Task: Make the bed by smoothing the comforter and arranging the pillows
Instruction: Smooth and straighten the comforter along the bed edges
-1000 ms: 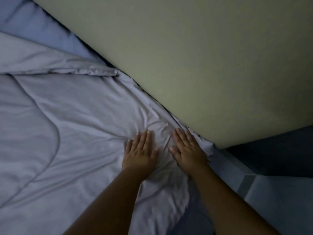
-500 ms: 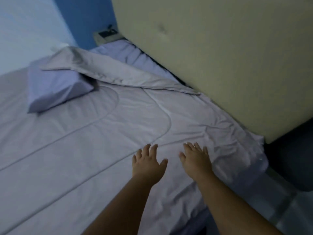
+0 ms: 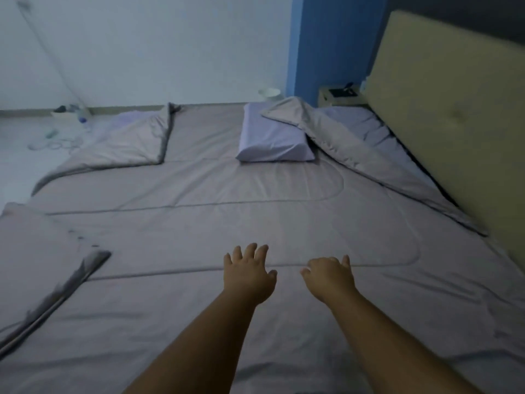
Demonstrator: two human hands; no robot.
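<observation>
Half done at best, judging by how things lie. Both hands out over the comforter [image 3: 255, 217], palms down, empty: left hand [image 3: 248, 275] w/ fingers spread wide, right hand [image 3: 329, 277] w/ fingers looser, a bit curled, holding nothing. Can't tell if they touch the fabric or hover just above it.

Comforter under & just ahead of the fingertips looks flat, only stitch lines & faint creases. Rest isn't:
- far beyond the left fingers, a corner [image 3: 142, 137] is flipped back on itself
- beyond the right fingers, along the headboard [image 3: 454, 115], the top edge is folded over in a long flap [image 3: 355, 155], sheet showing past it
- well left of the left hand, another edge [image 3: 54, 291] is turned up, dark underside showing
- some wrinkles right of the right hand

Pillow [image 3: 274, 140]: one only in view, lying on top of the comforter far ahead of the fingers, between both hands' lines, its near-headboard end tucked under the flap. Not placed at the headboard yet, prob. the last step.

Left to do, I'd say: unfold 3 turned edges, smooth wrinkles, set pillow
</observation>
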